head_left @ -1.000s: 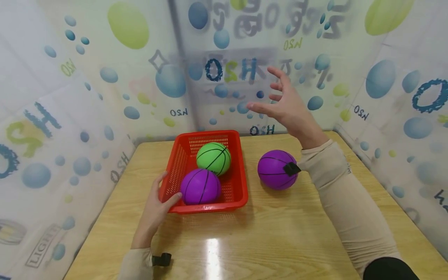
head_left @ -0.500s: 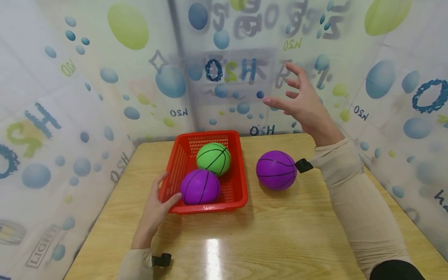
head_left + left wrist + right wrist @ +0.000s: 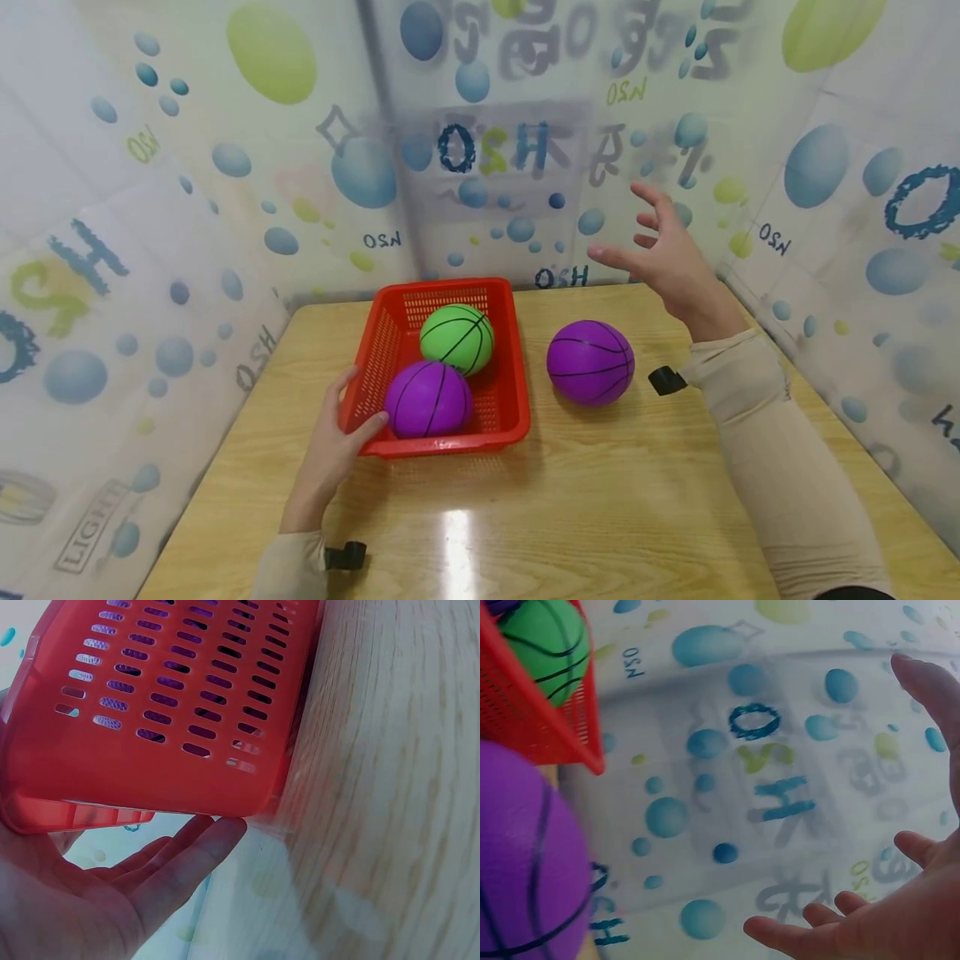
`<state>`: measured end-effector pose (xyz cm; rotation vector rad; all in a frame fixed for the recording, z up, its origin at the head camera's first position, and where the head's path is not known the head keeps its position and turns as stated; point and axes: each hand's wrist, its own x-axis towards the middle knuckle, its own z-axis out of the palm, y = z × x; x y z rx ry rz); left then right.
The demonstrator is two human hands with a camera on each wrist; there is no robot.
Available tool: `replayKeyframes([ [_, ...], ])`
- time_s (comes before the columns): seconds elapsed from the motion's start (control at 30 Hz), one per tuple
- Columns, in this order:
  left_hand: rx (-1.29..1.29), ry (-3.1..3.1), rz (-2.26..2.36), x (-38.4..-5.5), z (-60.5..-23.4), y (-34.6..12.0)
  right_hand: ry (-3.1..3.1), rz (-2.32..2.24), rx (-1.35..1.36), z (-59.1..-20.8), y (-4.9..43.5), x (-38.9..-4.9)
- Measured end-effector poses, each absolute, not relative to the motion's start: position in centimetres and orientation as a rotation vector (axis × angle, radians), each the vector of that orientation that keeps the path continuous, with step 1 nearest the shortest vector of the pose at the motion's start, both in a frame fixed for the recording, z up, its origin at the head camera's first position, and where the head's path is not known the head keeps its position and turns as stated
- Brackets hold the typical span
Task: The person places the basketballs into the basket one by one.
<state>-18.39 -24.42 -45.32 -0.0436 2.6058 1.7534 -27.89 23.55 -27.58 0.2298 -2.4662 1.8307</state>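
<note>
Right fingers spread wide near 1 purple ball; left fingers hold the red basket

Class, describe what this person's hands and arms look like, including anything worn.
The left hand and right hand wear no gloves. The left sleeve and right sleeve are long and beige, the right one wrinkled. A small black attachment juts from each.

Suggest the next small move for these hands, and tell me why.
I'd probably lower the right hand toward the lone purple ball. That hand is raised, spread and empty, and this ball sits outside the red basket, while the green ball and another purple ball lie inside. The left hand holds the basket at its near-left corner, so it seems best left there.
</note>
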Motion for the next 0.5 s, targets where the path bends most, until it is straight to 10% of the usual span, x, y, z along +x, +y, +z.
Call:
replayKeyframes([
  [0.5,-0.042,2.611,1.759,-18.4,-45.3,-24.4,-2.575,1.897,0.15,-35.7,26.1,-27.9],
])
